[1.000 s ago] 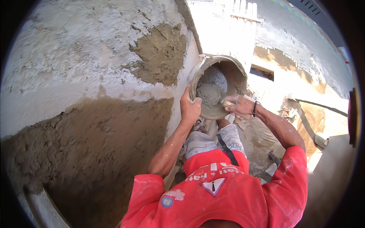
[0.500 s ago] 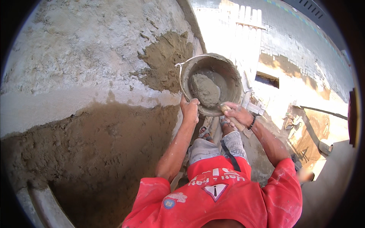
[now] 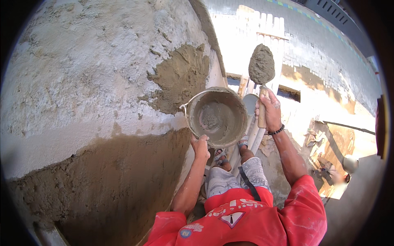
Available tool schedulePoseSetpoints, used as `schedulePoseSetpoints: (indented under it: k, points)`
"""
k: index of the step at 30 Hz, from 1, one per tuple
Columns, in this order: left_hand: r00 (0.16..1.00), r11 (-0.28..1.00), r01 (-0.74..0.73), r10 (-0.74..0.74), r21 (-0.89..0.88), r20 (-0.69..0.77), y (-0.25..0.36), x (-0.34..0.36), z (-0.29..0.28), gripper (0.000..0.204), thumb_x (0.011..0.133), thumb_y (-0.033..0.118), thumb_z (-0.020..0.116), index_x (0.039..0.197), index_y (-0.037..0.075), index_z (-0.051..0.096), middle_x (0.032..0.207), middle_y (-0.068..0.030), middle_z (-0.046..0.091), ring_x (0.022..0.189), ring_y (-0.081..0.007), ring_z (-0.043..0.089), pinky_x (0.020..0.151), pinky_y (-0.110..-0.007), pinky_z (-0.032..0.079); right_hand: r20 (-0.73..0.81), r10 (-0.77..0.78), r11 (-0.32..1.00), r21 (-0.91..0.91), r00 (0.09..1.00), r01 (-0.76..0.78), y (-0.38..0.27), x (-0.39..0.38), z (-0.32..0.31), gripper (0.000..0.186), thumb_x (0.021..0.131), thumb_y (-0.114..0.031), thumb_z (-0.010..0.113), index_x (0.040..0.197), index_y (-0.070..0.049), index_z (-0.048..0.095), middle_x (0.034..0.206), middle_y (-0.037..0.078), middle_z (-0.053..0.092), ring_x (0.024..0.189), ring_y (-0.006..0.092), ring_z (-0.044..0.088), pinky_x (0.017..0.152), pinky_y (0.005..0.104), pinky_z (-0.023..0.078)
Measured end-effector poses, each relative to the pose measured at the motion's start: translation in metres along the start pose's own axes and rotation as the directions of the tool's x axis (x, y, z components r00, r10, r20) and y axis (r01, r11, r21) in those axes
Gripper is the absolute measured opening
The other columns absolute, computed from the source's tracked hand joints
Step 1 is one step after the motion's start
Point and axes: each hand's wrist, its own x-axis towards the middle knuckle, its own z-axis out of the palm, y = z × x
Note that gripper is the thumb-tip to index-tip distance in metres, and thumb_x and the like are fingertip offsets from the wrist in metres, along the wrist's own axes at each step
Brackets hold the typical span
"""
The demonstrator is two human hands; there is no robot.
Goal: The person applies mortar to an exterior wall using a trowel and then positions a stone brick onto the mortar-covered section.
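A rough wall (image 3: 94,82) is filling the whole nine o'clock side of the view, and the plastering on it is looking only partly done. The lower band (image 3: 102,184) is carrying a wide dark coat of wet brown mortar, while the pale, pitted upper surface is showing just one fresh patch of mortar (image 3: 182,78) at about eleven o'clock from the bucket. Judging by that, most of the upper wall is waiting for cover.

A person in a red shirt (image 3: 246,217) is standing on a pale ladder (image 3: 250,135), seen from above, with sunlit ground far below at three o'clock.

The left hand (image 3: 201,145) is gripping the lower rim of a round bucket (image 3: 217,117), holding it tilted just beside the wall's edge; the fingers are curled over the rim. Inside, the bucket is looking nearly spent, with only a smear and a small lump of grey mortar against its stained wall.

The right hand (image 3: 266,110), a dark beaded bracelet (image 3: 277,131) at the wrist, is closed around the wooden handle of a trowel (image 3: 262,98). It is raised at one o'clock from the bucket, well apart from the wall, and its blade is bearing a heaped load of mortar (image 3: 261,64), thick, grey-brown, coarse and damp, sitting in a rounded mound that hides the blade.
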Motion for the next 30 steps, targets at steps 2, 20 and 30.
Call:
schedulePoseSetpoints:
  k: [2, 20, 30]
  points:
    - [0.999, 0.997, 0.037, -0.037, -0.068, 0.001, -0.011, -0.006, -0.016, 0.061, 0.069, -0.005, 0.051, 0.129, 0.004, 0.046, 0.111, -0.0038, 0.056, 0.095, -0.0159, 0.053, 0.08, -0.027, 0.045, -0.078, -0.141, 0.99, -0.039, 0.987, 0.139, 0.019, 0.038, 0.005, 0.031, 0.094, -0.02, 0.054, 0.121, -0.005, 0.049, 0.069, 0.004, 0.056, 0.05, 0.011, 0.054, 0.042, 0.0235, 0.045]
    - [0.975, 0.989, 0.144, -0.139, 0.02, -0.173, -0.071, -0.039, -0.08, 0.059, 0.066, -0.006, 0.05, 0.125, 0.0, 0.049, 0.114, -0.0045, 0.055, 0.094, -0.0153, 0.053, 0.076, -0.024, 0.046, 0.145, -0.814, 0.433, -0.495, 0.563, 0.753, 0.031, 0.144, 0.173, 0.053, 0.086, -0.02, 0.063, 0.13, 0.003, 0.047, 0.09, 0.019, 0.067, 0.073, 0.0278, 0.065, 0.066, 0.0365, 0.052]
    - [0.999, 0.999, 0.033, -0.033, -0.003, 0.008, -0.033, -0.007, -0.024, 0.06, 0.068, -0.006, 0.05, 0.128, 0.001, 0.048, 0.114, -0.0039, 0.055, 0.097, -0.0154, 0.053, 0.078, -0.024, 0.046, 0.408, 0.243, 0.287, -0.897, 0.88, 0.336, -0.025, -0.007, -0.041, 0.052, 0.082, -0.028, 0.063, 0.128, -0.004, 0.053, 0.099, 0.027, 0.064, 0.092, 0.0415, 0.062, 0.084, 0.0461, 0.048]
